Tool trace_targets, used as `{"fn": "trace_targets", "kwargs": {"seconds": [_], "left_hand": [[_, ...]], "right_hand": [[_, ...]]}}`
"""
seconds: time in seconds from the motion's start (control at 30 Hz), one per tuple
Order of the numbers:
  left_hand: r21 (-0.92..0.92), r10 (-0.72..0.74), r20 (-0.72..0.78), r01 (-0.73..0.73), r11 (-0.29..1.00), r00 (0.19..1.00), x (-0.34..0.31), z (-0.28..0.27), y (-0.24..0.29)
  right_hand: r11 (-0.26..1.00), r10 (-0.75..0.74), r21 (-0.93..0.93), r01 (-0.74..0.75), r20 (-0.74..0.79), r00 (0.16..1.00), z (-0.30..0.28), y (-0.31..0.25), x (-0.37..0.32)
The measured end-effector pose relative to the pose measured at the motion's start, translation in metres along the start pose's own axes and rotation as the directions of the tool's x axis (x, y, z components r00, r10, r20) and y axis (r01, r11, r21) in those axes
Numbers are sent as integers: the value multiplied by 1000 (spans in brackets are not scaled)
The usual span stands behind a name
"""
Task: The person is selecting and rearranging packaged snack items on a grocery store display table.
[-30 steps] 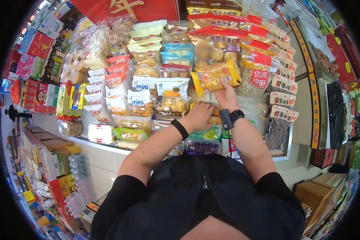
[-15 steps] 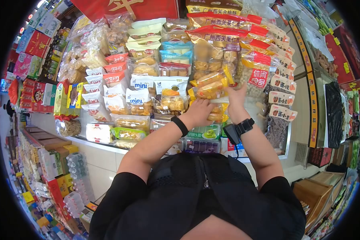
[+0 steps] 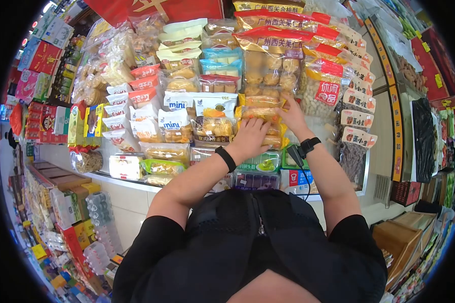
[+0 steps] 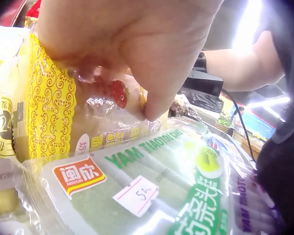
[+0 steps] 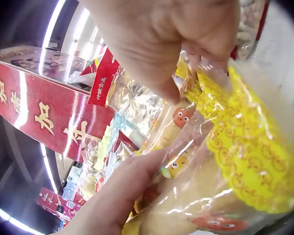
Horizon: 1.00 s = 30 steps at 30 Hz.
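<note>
Taking the yellow packets as the middle of a clock face, tall yellow packs point(image 3: 79, 126) lie on the counter point(image 3: 366, 174) at nine o'clock, and small white bags point(image 3: 117, 122) come next, nearer in. Closer on that side are the "mini" bags point(image 3: 175, 126), then a white-topped bag point(image 3: 215, 107) just beside the yellow packets. The left hand point(image 3: 253, 134), below a black wristband point(image 3: 226, 159), rests palm down across the yellow packets point(image 3: 260, 113), its fingers laid over them and its thumb set apart from the fingers, touching the wrapper. The packets lie stacked in a short column, with a green-labelled cake pack point(image 3: 266, 163) at six o'clock and a purple pack point(image 3: 257, 181) beyond it. At twelve o'clock stand red-topped biscuit bags point(image 3: 271, 64). The right hand point(image 3: 296, 118), with a black device point(image 3: 308, 146) at its wrist, pinches the crimped yellow end at the packets' right side between thumb and fingers. At one to two o'clock is a red-labelled bag point(image 3: 324, 85) of pale pieces; at three to four, dark-filled bags point(image 3: 354, 159) with pale header cards.
</note>
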<state>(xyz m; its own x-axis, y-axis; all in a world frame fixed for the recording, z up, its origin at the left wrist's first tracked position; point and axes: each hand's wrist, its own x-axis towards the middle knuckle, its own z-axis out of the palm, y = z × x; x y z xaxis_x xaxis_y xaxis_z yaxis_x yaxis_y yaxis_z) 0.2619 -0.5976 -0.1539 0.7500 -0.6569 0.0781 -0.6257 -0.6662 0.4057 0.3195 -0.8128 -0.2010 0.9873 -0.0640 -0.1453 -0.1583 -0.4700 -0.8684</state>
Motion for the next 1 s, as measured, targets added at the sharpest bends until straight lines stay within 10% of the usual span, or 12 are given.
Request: {"fn": "trace_targets", "kwargs": {"seconds": [0.7, 0.83, 1.0], "left_hand": [[302, 38, -137, 5, 953, 990, -41, -7, 9], [-33, -6, -177, 0, 999, 984, -94, -37, 29], [-347, -202, -206, 122, 930, 957, -174, -56, 37]], "right_hand": [[926, 148, 376, -44, -254, 956, -72, 9, -164], [899, 143, 437, 35, -366, 920, -93, 9, -203], [759, 405, 629, 167, -657, 636, -111, 11, -224]]}}
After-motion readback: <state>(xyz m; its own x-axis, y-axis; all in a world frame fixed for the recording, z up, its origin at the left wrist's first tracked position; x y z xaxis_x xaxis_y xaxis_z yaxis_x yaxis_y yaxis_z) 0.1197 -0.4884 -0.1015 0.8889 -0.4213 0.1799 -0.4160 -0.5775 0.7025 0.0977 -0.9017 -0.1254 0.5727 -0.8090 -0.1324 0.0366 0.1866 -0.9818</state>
